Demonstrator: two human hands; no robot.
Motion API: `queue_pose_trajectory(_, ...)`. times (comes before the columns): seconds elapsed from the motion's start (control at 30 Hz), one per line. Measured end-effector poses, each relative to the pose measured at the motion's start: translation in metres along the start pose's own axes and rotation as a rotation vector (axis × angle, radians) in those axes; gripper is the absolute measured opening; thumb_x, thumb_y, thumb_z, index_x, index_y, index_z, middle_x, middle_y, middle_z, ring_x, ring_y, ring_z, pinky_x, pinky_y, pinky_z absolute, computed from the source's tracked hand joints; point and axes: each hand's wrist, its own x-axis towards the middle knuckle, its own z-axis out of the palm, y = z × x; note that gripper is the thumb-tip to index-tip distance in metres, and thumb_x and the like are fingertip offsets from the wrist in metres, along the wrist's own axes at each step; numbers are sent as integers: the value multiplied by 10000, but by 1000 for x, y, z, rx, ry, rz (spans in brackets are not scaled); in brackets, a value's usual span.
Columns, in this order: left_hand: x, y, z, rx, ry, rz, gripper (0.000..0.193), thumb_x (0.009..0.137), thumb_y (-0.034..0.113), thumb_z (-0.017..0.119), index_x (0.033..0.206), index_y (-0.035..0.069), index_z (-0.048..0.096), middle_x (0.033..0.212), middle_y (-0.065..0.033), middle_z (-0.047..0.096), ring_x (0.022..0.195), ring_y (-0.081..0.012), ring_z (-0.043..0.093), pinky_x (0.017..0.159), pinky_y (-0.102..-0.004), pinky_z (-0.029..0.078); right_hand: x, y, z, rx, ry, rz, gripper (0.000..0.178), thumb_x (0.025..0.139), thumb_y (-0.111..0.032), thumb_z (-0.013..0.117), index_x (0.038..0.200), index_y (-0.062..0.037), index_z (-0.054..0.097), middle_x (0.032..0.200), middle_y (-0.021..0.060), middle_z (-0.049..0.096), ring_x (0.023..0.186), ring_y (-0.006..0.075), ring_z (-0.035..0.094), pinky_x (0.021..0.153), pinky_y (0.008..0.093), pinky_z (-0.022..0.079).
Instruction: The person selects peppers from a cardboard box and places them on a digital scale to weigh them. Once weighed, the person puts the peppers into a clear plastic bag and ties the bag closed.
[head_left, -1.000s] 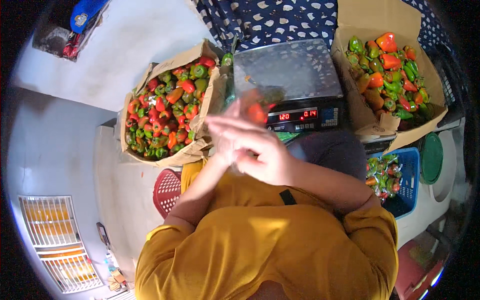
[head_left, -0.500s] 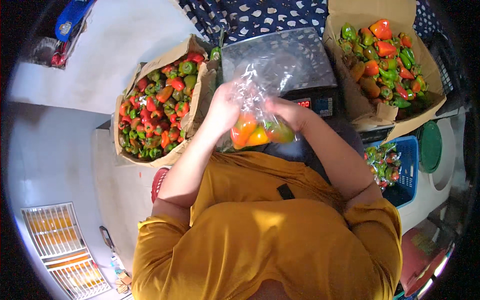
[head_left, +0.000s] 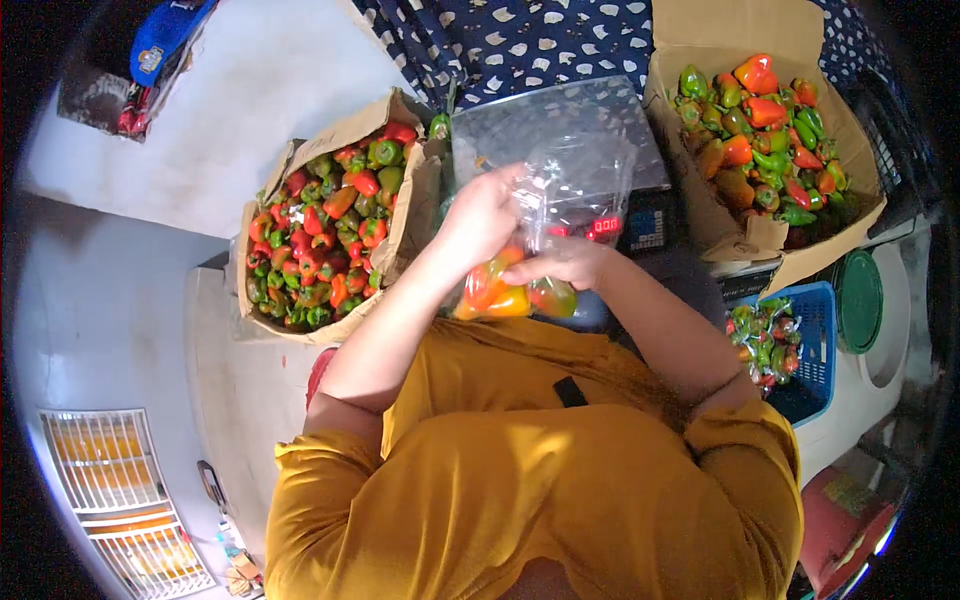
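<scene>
Your left hand (head_left: 485, 215) and right hand (head_left: 565, 262) both grasping one clear bag (head_left: 585, 190) holding three peppers (head_left: 497, 290), one scale (head_left: 560, 125) beyond, two cardboard boxes (head_left: 330, 135) of peppers left and right

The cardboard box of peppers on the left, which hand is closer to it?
Left. The left hand grips the clear bag just beside that box; the right hand holds the bag farther away.

Mustard-yellow short-sleeved top with a small black tab at the chest, forearms bare.
</scene>
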Motion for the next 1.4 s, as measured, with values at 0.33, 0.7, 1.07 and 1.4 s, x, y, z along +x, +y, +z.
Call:
queue_pose_trajectory(0.33, 44, 15, -2, -85, 98, 120, 217, 932, 249, 512, 920, 53, 606, 725, 10, 575, 687, -87, 518, 620, -250, 420, 27, 24, 25, 93, -196, -48, 413, 980, -347, 403, 1075, -30, 650, 1052, 87, 664, 956, 171, 617, 906, 300, 443)
queue_pose_trajectory(0.7, 86, -21, -38, -959, 458, -133, 172, 949, 253, 509, 907, 89, 537, 672, 29, 502, 551, -83, 459, 508, -237, 388, 34, 42, 3, -173, 73, -35, 337, 947, -289, 483, 1039, -1, 632, 947, 112, 669, 855, 186, 599, 815, 328, 457)
queue_pose_trajectory(1.07, -53, -41, 31, -1335, -94, -533, 571, 909, 511, 500, 1299, 111, 382, 1101, -53, 576, 887, -172, 594, 766, -323, 511, 30, 27, -56, 613, 534, -294, 478, 989, -320, 279, 1164, 34, 548, 1103, 153, 626, 1000, 230, 609, 924, 370, 456)
queue_pose_trajectory(1.4, -45, -19, -11, 658, -71, 621, 480, 671, 98, 700, 1125, 185, 573, 1154, -93, 530, 1138, -281, 469, 1026, -477, 289, 34, 51, -43, 776, 416, -279, 415, 988, -260, 300, 1155, 27, 550, 1108, 143, 616, 1012, 238, 587, 953, 369, 427)
